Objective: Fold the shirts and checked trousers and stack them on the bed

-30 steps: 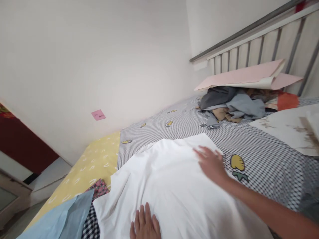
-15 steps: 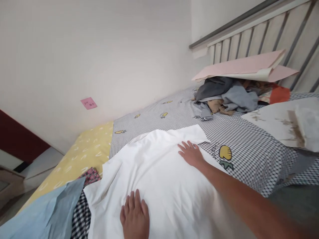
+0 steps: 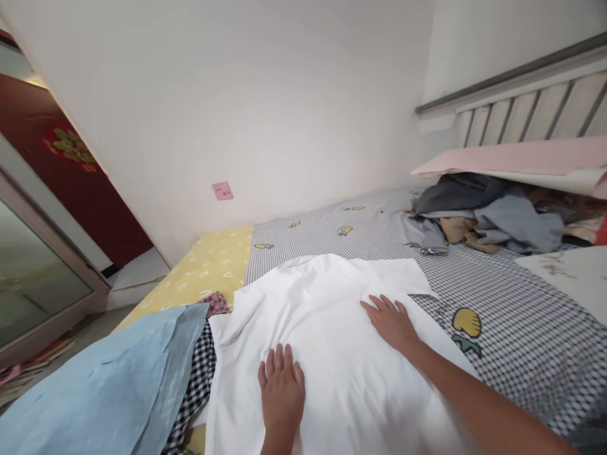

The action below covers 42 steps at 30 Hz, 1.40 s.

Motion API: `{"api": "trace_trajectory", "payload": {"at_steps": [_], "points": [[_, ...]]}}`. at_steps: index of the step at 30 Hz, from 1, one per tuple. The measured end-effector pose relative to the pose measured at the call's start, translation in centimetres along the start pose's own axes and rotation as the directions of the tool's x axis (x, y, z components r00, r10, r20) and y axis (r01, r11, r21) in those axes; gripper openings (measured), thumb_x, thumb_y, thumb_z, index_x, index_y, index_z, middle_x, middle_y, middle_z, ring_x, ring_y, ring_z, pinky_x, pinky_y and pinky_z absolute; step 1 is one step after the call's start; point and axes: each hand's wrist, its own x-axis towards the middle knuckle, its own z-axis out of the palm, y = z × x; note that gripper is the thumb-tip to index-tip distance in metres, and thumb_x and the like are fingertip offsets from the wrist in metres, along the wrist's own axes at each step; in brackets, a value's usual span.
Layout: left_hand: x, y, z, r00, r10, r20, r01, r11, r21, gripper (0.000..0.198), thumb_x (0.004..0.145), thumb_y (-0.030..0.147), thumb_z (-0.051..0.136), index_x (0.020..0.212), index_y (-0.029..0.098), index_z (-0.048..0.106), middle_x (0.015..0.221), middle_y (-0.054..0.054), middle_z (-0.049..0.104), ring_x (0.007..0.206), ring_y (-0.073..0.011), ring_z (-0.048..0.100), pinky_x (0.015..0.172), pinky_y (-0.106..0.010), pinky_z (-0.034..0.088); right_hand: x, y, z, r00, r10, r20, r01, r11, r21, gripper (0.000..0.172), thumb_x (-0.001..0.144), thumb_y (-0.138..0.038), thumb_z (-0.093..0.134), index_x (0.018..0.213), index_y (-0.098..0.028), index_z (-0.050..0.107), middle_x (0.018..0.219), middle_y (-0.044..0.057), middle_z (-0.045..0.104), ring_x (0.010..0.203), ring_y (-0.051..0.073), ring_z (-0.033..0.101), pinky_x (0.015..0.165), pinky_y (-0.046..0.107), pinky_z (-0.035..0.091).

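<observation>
A white short-sleeved T-shirt (image 3: 332, 341) lies spread over the bed, its collar end toward the wall and a few wrinkles across the front. My left hand (image 3: 283, 392) rests flat on the left half of the shirt, fingers stretched forward. Near the right sleeve, my right hand (image 3: 391, 321) lies palm down on the cloth with its fingers spread. Neither hand grasps anything. The lower hem of the shirt is out of view.
The bed has a checked sheet (image 3: 322, 237) with a yellow section (image 3: 208, 262) at left. A light blue sheet-like piece (image 3: 114, 373) lies left of the shirt. Crumpled clothes (image 3: 512, 218) sit under pink board (image 3: 516, 158) by the radiator (image 3: 526, 114). A wall (image 3: 284, 114) stands behind.
The view has swung left, bringing the red door into sight. Both hands stay flat on the shirt, the left one reaching slightly farther up it.
</observation>
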Motion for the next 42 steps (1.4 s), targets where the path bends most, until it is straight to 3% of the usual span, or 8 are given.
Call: {"api": "trace_trajectory", "payload": {"at_steps": [12,15,19,22,25,30,37,42], "points": [[-2.5,-1.3,-0.4,0.997,0.068,-0.024,-0.070,0.992,-0.104,0.046,0.100,0.028,0.043,0.142,0.025,0.060,0.147,-0.006,0.062,0.139,-0.0277,0.054,0.117,-0.048,0.040,-11.2,-0.8,-2.2,0.961,-0.259,0.091,0.226,0.934,0.276,0.041,0.099,-0.035,0.040,0.124,-0.045,0.071,0.152,-0.005,0.057,0.148,0.030,0.043,0.118,0.061,0.033],[-1.9,-3.4,-1.7,0.996,0.086,0.035,-0.082,0.991,-0.106,0.050,0.102,0.032,0.040,0.151,0.029,0.048,0.146,-0.007,0.063,0.137,-0.0278,0.057,0.118,-0.053,0.039,-10.9,-1.2,-3.9,0.973,-0.210,0.092,0.174,0.938,0.299,0.036,0.096,-0.035,0.041,0.101,-0.036,0.076,0.132,0.000,0.072,0.129,0.030,0.060,0.105,0.054,0.046],[-0.9,-8.2,-3.0,0.975,-0.210,0.078,0.208,0.977,0.040,0.055,0.105,0.036,0.031,0.154,0.016,0.042,0.151,-0.016,0.058,0.140,-0.0292,0.053,0.121,-0.057,0.031,-7.0,-3.7,-5.8,0.985,-0.069,0.159,0.012,0.943,0.332,0.055,0.102,-0.041,0.026,0.071,-0.027,0.069,0.082,0.004,0.076,0.086,0.025,0.070,0.087,0.043,0.052],[-0.5,-10.6,-3.0,0.958,-0.250,0.139,0.229,0.962,0.147,0.055,0.104,0.037,0.032,0.152,0.015,0.046,0.161,-0.015,0.046,0.151,-0.0298,0.039,0.123,-0.059,0.028,-3.8,-6.9,-5.2,0.990,-0.012,0.144,-0.036,0.945,0.325,0.049,0.101,-0.041,0.028,0.099,-0.028,0.075,0.117,0.005,0.075,0.109,0.025,0.068,0.095,0.043,0.050],[-0.2,-10.9,-2.8,0.941,-0.271,0.203,0.234,0.954,0.186,0.055,0.105,0.035,0.026,0.154,0.017,0.043,0.164,-0.012,0.040,0.154,-0.0284,0.034,0.122,-0.062,0.028,-2.0,-10.7,-3.3,0.981,-0.007,0.194,-0.037,0.975,0.220,0.049,0.102,-0.045,0.033,0.141,-0.036,0.061,0.159,0.005,0.048,0.145,0.031,0.045,0.113,0.057,0.037],[0.7,-10.1,-2.8,0.935,-0.282,0.215,0.244,0.952,0.187,0.058,0.105,0.035,0.020,0.156,0.017,0.039,0.165,-0.013,0.038,0.153,-0.0288,0.035,0.119,-0.065,0.031,-3.4,-14.5,-2.0,0.924,-0.250,0.288,0.202,0.961,0.187,0.050,0.106,-0.046,0.032,0.155,-0.044,0.044,0.170,0.000,0.030,0.157,0.035,0.021,0.122,0.068,0.016],[1.4,-10.3,-3.1,0.924,-0.284,0.257,0.264,0.958,0.110,0.061,0.104,0.038,0.017,0.158,0.015,0.036,0.167,-0.014,0.035,0.155,-0.0289,0.030,0.119,-0.070,0.028,-12.6,-11.1,-3.4,0.688,-0.701,0.188,0.599,0.695,0.397,0.050,0.101,-0.029,0.050,0.146,-0.053,0.053,0.168,-0.007,0.033,0.158,0.031,0.018,0.125,0.066,0.014],[1.4,-10.1,-3.2,0.914,-0.293,0.280,0.290,0.956,0.051,0.062,0.105,0.040,0.014,0.158,0.015,0.034,0.168,-0.013,0.034,0.157,-0.0278,0.026,0.121,-0.071,0.022,-16.0,-5.9,-3.1,0.802,-0.581,0.136,0.479,0.763,0.434,0.033,0.100,-0.035,0.048,0.114,-0.042,0.077,0.153,-0.002,0.057,0.148,0.031,0.042,0.121,0.061,0.033]]}}
